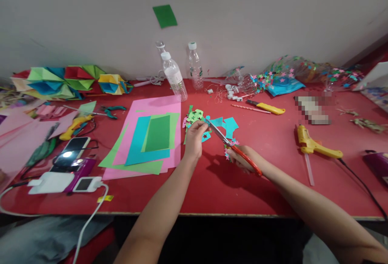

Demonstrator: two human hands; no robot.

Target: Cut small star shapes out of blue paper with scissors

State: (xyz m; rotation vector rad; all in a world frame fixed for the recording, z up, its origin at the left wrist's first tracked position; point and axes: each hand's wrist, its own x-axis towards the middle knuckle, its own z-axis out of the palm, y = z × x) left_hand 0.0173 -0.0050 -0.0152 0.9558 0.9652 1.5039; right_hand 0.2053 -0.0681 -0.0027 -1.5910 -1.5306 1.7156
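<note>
My right hand (242, 157) is closed round the red handles of a pair of scissors (232, 146). Its blades point up and left to the fingertips of my left hand (195, 137). Those fingers pinch a small piece of blue paper (207, 121), mostly hidden, at the blade tips. Green paper scraps (194, 115) with star-shaped holes lie just beyond my left hand, and blue paper offcuts (230, 126) lie to the right of the blades. Small coloured paper stars (228, 153) are heaped beside my right hand, partly covered by it.
Stacked pink, green and blue paper sheets (129, 157) lie left. Plastic bottles (174, 74) stand by the wall. A yellow cutter knife (269, 108) and a yellow glue gun (318, 147) with its cord lie right. A power strip (83, 169) with phones and cables sits at the left.
</note>
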